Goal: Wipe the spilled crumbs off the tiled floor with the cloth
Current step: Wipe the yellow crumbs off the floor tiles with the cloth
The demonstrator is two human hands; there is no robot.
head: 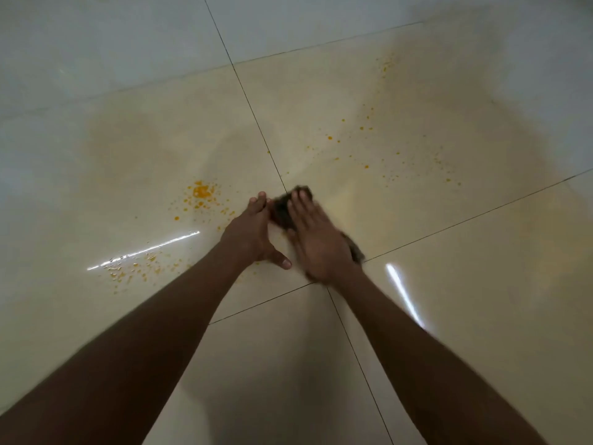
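A dark brown, crumpled cloth (282, 208) is seen on the glossy cream tiled floor (449, 284), close to where the dark grout lines cross. Most of it is covered by the right hand (316, 242), which is laid flat on top with straight fingers pressing down; one bunched part shows beyond and beside the fingertips, and a small corner shows behind the heel of the hand. The right hand is blurred, so its edges are not sharply given. The left hand (253, 229) is placed just beside the cloth on its left, fingers extended and relaxed toward the floor, thumb spread out; whether its fingertips touch the cloth cannot be told. Nothing is grasped by either hand.

Orange-yellow crumbs (201, 191) are scattered in a dense patch to the left of the left hand, with more lying nearer the left forearm, and finer specks are spread over the tile beyond and to the right of the cloth.
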